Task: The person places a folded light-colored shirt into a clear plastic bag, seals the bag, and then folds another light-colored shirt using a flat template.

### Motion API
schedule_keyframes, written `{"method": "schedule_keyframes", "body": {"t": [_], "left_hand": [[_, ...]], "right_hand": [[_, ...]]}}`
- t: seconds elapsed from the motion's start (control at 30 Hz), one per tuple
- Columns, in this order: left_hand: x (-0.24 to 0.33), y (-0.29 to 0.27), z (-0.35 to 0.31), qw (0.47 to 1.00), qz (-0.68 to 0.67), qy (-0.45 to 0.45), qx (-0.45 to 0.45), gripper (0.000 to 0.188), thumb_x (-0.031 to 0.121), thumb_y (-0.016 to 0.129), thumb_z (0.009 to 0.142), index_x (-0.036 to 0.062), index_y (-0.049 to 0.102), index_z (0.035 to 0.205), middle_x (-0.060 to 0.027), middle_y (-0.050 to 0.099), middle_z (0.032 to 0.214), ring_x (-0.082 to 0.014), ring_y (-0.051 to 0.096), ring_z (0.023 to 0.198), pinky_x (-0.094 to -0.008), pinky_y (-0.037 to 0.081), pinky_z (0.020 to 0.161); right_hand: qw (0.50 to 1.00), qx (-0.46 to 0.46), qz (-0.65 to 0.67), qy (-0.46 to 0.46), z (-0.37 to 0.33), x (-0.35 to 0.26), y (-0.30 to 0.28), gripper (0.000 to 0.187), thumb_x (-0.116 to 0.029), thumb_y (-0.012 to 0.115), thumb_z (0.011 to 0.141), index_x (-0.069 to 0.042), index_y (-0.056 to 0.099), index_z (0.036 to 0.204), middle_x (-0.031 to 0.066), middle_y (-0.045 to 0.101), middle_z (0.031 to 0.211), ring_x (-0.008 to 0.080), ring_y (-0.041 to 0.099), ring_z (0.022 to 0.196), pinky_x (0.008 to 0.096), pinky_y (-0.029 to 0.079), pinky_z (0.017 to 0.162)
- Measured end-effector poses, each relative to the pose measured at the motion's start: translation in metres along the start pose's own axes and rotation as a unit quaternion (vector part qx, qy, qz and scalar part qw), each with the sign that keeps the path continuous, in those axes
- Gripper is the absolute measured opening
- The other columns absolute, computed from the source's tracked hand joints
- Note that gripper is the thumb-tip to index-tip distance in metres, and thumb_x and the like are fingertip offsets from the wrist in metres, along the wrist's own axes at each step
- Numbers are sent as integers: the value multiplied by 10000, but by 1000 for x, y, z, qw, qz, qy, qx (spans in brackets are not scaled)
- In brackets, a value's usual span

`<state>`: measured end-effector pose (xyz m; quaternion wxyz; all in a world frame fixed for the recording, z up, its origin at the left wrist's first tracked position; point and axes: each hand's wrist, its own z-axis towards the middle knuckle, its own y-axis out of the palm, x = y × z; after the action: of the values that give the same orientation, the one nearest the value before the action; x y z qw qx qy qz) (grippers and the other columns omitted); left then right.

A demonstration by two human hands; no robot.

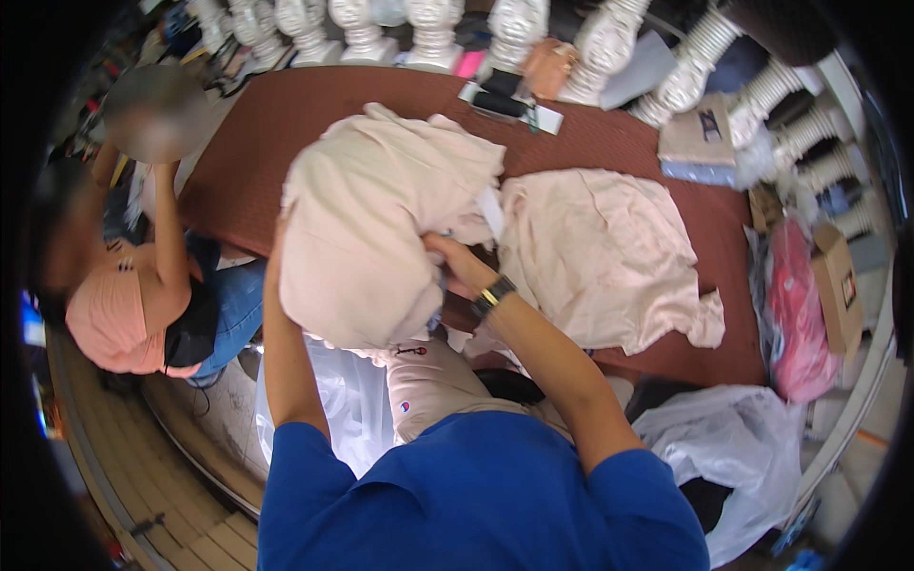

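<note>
A pale pink garment [362,228] is bunched over the table's near edge and my lap, between my hands. Its exact kind cannot be made out. My left hand [282,233] is against its left side, the fingers hidden by the cloth. On the other side my right hand [457,262], with a dark watch on the wrist, is closed on the garment's right edge, its fingertips tucked at a fold. A white tag or slip [490,211] shows beside that edge. Just right of it, a second pale pink garment [595,252] lies spread and wrinkled on the brown-covered table [248,162].
White mannequin heads [433,33] line the far edge. Near them lie a black rolled item [500,103] and a folded beige pack [697,133]. A red plastic-wrapped bundle [800,309], an open carton [838,290] and a clear bag [733,438] are at right. Another person [124,305] sits left.
</note>
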<state>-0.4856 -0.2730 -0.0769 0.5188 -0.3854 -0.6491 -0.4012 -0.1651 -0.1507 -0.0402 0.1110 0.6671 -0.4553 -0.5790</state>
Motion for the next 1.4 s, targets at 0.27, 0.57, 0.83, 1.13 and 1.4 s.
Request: {"method": "schedule_keyframes", "body": {"t": [0.27,0.57,0.83,1.13,1.4], "left_hand": [[103,-25,-41,982,-112,9,153,687,431,594,964,-16,441,1462,-152,556,1391,-230,558,1233,-336,413,1071],[38,-40,-40,940,328,51,86,822,417,645,947,-31,281,1533,-169,372,1554,-280,357,1427,-363,274,1171],[62,-2,-63,689,627,137,337,834,469,660,927,-34,325,1502,-321,325,1527,-429,363,1410,-445,300,1161],[35,345,-109,766,439,445,-149,334,-17,702,763,95,708,1077,-144,564,1330,-355,523,1214,-430,435,993],[-27,374,-67,775,507,343,-160,251,-68,621,705,19,653,939,-144,604,1081,-340,592,1062,-402,496,895]], "right_hand": [[991,-110,48,-53,67,-21,33,139,-128,676,772,-33,707,869,39,683,936,126,640,840,284,541,768],[983,148,-88,-61,51,24,-13,578,-84,687,870,11,446,1386,128,632,1178,208,647,952,328,566,771],[790,129,-539,-260,-123,-92,-112,442,-244,806,830,-32,649,1185,54,664,1124,134,628,965,296,532,819],[415,546,-727,-36,-276,-186,-316,488,-117,697,756,-183,636,1235,188,601,1254,447,539,1198,562,438,1017],[548,586,-565,-193,-298,-179,-371,136,-185,667,863,-108,740,948,160,701,1057,334,660,1024,423,517,897]]}}
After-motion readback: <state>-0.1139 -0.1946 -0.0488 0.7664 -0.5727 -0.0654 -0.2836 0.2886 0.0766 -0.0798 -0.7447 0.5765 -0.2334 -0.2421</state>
